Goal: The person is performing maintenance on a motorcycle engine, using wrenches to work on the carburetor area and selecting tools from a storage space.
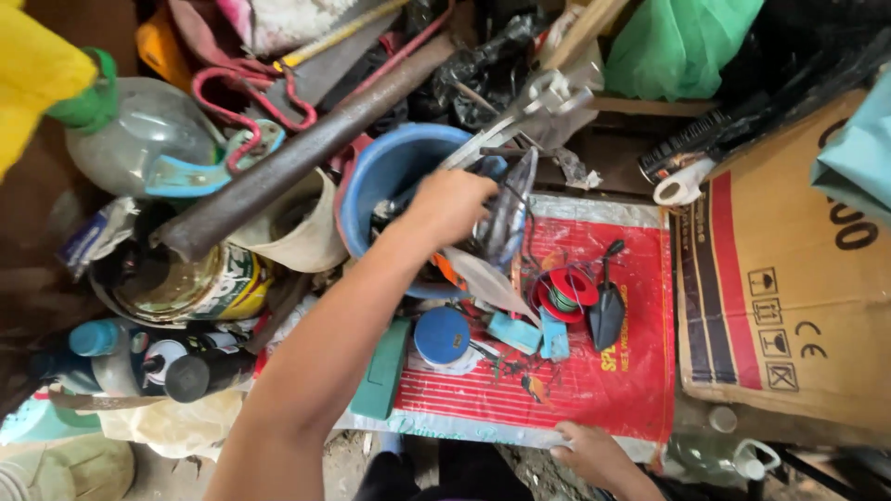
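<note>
The red woven sack (594,371) lies flat as a mat, its near edge pinched by the closed fingers of the right hand (587,452). Above it, the left hand (452,206) reaches forearm-first up and right into the blue basin (390,172), fingers wrapped around a grey metal trowel (509,218) whose long axis runs nearly upright, tip down.

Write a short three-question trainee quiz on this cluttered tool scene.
1. True or false: the left hand reaches into the blue bucket.
2. Where does the right hand rest? A) cardboard box B) near edge of the red sack C) paint can
3. Fill in: the red spool lies on the red ____.

Key: 1 true; 2 B; 3 sack.
</note>
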